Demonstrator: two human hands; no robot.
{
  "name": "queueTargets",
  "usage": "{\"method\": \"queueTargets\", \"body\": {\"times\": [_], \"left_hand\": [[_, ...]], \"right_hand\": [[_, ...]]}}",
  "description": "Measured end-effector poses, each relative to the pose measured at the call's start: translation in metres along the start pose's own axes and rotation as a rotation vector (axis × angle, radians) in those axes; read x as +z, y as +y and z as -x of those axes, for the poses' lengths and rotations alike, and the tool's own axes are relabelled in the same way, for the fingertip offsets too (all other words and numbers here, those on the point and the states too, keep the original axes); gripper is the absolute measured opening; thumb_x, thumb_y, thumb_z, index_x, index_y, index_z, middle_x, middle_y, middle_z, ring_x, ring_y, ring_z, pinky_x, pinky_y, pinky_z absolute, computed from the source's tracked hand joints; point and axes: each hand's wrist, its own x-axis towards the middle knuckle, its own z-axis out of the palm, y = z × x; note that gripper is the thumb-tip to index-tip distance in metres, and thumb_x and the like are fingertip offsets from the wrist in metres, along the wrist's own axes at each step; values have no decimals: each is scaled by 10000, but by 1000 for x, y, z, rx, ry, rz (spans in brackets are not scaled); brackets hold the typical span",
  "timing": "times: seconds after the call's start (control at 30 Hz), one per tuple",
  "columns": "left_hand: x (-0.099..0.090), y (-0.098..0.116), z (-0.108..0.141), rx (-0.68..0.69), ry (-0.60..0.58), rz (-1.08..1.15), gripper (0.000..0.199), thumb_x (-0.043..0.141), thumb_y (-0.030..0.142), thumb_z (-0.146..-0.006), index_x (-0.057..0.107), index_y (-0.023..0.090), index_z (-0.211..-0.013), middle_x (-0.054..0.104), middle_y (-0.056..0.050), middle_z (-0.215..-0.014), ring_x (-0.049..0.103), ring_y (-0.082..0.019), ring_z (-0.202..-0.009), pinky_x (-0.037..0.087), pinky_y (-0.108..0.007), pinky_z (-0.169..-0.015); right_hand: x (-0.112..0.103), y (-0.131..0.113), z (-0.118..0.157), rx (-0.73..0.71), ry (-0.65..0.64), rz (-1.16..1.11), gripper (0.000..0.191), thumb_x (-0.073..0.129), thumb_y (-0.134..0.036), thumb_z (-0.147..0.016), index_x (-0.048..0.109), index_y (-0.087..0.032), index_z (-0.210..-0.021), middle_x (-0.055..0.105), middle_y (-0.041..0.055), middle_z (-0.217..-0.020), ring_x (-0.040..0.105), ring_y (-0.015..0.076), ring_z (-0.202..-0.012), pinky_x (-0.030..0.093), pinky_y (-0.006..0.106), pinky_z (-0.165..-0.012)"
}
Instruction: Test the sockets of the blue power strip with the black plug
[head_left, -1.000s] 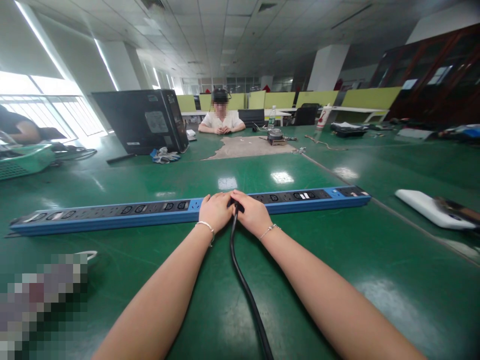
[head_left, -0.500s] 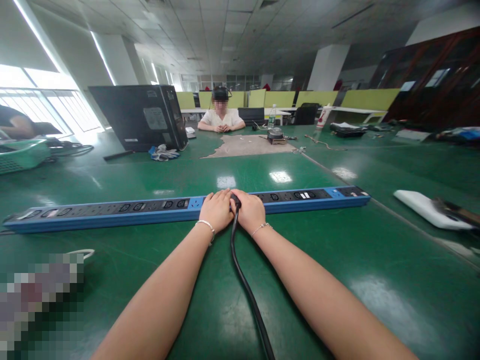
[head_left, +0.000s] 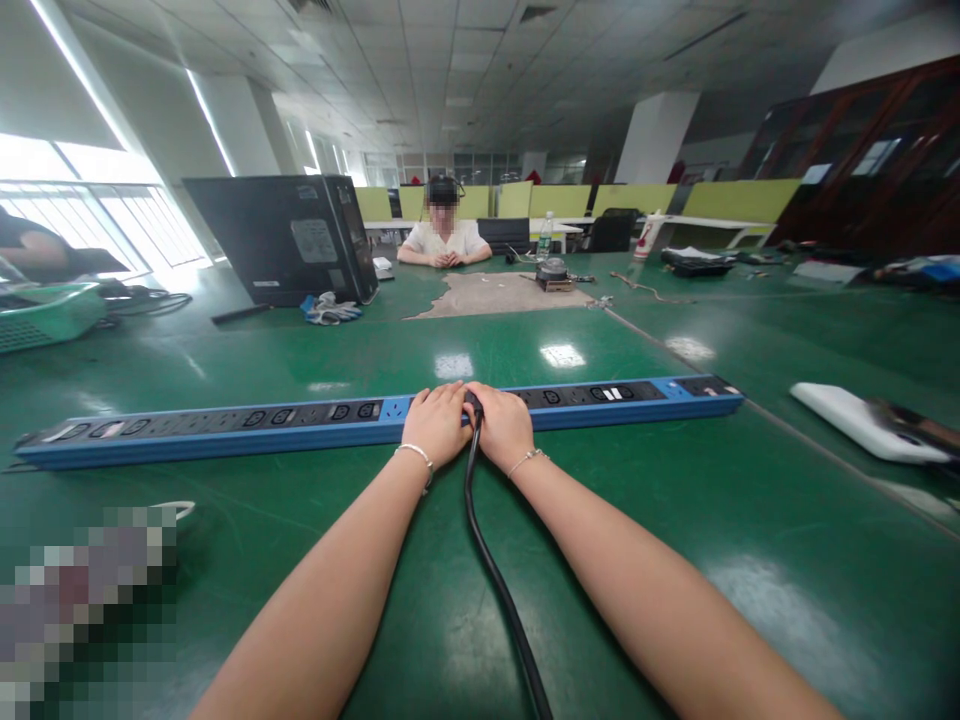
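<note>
A long blue power strip (head_left: 217,443) with a row of black sockets lies crosswise on the green table. Near its middle, my left hand (head_left: 435,425) is closed over the strip's top and front edge. Right beside it, my right hand (head_left: 504,425) is wrapped round the black plug (head_left: 475,403) at the strip, its fingertips touching my left hand. The plug's front end is hidden, so how far it sits in a socket I cannot tell. From the plug a thick black cable (head_left: 491,560) runs down between my forearms towards me.
A black computer case (head_left: 277,240) stands at the back left with a work glove (head_left: 331,309) by it. Across the table sits a person (head_left: 444,240), hands together. A white object (head_left: 855,420) lies at the right, a green basket (head_left: 49,320) at the far left.
The whole view has shifted very slightly. Both hands keep the same hold at the middle of the power strip, and the plug shows no visible movement relative to it.
</note>
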Motion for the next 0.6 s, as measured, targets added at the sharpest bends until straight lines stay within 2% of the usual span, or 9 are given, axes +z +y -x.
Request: {"method": "queueTargets", "body": {"times": [0.3, 0.5, 0.6], "left_hand": [[1, 0, 1, 22, 24, -7, 454, 375, 291, -848, 482, 158, -1269, 536, -95, -1321, 461, -221, -1223, 305, -404, -1045], [2, 0, 1, 19, 25, -25, 457, 403, 313, -840, 485, 158, -1263, 534, -89, -1324, 466, -217, -1215, 309, -398, -1043], [3, -1, 1, 23, 28, -29, 477, 413, 353, -844, 471, 165, -1278, 519, -83, -1341, 459, -217, -1221, 304, -400, -1045]], "right_hand": [[2, -1, 2, 36, 27, -41, 282, 418, -285, -928, 570, -216, -1156, 653, 33, -1138, 581, 159, -1037, 330, 296, -943], [3, 0, 3, 37, 22, -75, 279, 430, -269, -918, 579, -214, -1148, 650, 46, -1148, 581, 175, -1046, 349, 309, -946], [3, -1, -1, 44, 69, -160, 274, 438, -274, -904, 591, -211, -1123, 654, 56, -1134, 598, 195, -1016, 385, 329, -934]]}}
